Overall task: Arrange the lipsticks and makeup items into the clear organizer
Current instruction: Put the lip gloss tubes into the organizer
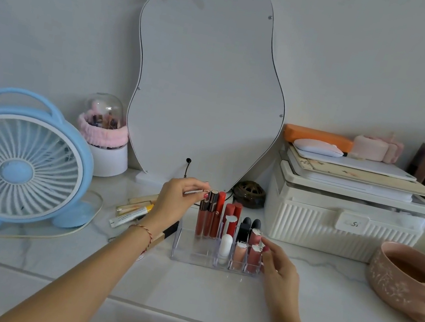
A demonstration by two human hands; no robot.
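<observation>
Organizer (pixel 195 254) between fan (pixel 16 164), storage box (pixel 342 223); mirror (pixel 208 83) behind.

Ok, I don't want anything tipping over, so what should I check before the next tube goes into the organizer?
1. Organizer flat on the counter: ok.
2. Right hand steadying the organizer's right end: ok, its fingers touch that edge.
3. Left hand on the leftmost tall tube: ok, fingers pinch its cap.
4. Tall tubes upright in the back left slot: ok.
5. Free room: ok, the front left compartment looks empty.
6. Items left to sort: not ok, loose tubes lie on the counter beside the fan.
</observation>
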